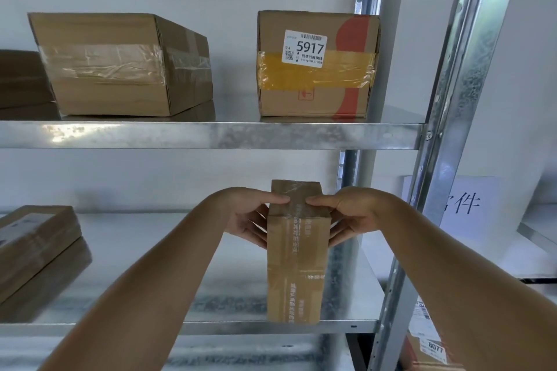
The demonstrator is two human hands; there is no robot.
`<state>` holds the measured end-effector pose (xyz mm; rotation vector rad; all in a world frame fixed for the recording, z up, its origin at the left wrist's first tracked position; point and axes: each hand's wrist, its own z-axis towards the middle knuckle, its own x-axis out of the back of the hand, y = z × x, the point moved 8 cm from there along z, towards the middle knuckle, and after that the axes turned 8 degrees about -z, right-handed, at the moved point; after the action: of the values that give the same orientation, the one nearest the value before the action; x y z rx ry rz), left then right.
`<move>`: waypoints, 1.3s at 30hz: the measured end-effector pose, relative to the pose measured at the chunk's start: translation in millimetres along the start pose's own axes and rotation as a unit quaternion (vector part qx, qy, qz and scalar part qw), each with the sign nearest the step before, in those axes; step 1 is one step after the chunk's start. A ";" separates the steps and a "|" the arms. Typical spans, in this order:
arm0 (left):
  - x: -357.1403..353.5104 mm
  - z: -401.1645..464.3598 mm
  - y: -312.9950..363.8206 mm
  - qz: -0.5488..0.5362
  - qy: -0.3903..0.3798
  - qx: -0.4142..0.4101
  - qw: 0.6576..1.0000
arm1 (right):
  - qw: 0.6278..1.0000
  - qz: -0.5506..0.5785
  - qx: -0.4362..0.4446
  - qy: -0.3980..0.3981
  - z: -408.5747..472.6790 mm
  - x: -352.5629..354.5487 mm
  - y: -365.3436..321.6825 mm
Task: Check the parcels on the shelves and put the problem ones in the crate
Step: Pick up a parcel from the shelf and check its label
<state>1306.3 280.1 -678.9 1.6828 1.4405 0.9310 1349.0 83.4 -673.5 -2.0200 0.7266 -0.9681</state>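
A tall narrow brown parcel (295,265), wrapped in clear printed tape, stands upright near the front edge of the lower metal shelf (126,250). My left hand (250,217) grips its left side near the top, thumb on the top edge. My right hand (349,214) grips its right side the same way. No label shows on the face turned to me. The crate is not in view.
On the upper shelf (211,135) sit a plain taped box (120,66) and a box (316,66) with yellow tape and a label reading 5917. A flat parcel (33,244) lies at the lower left. A steel upright (446,159) stands right, with a labelled parcel (431,346) below it.
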 end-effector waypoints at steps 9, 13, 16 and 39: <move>0.9 1.5 -1.9 -0.016 0.006 -0.004 1.000 | 1.000 -0.003 -0.004 0.005 -0.5 0.4 -0.4; 0.3 -0.3 -6.0 -0.020 0.021 -0.017 0.999 | 0.999 0.007 -0.003 0.033 -3.7 -2.8 5.5; 3.3 -2.0 -11.3 -0.032 0.038 -0.036 0.998 | 0.998 0.032 -0.009 0.052 -5.1 -4.5 19.3; -12.5 1.7 -31.4 -0.324 -0.015 -0.079 0.943 | 0.986 -0.031 0.136 0.088 -22.6 -0.6 -9.5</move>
<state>1291.6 271.1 -708.1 0.9870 1.6909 0.6182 1331.6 80.2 -656.4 -1.7436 0.5898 -1.2254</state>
